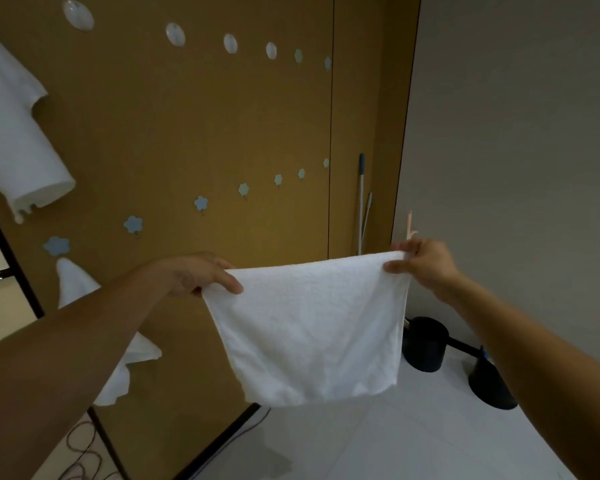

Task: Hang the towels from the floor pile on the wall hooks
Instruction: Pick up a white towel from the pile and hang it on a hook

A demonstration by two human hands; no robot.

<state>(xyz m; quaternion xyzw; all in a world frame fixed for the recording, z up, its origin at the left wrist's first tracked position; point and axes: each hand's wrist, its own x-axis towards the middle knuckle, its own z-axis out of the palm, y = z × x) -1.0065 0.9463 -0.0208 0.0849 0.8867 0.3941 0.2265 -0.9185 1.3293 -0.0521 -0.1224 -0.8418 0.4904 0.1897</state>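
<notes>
A white towel (309, 327) hangs spread in front of me, stretched by its top edge. My left hand (201, 273) pinches its left top corner and my right hand (421, 263) pinches its right top corner. Behind it stands a brown wall panel (194, 126) with an upper row of round white hooks (175, 34) and a lower row of pale blue flower-shaped hooks (133, 224). A white towel (14, 140) hangs at the upper left. Another white towel (77, 285) hangs from the leftmost flower hook (57, 245), partly hidden by my left forearm.
A mop handle (361, 202) leans in the corner by the grey wall (516, 133). Two black round bases (425, 342) joined by a bar stand on the white floor (413, 438) at the right. Cables (80, 452) lie on the floor at the lower left.
</notes>
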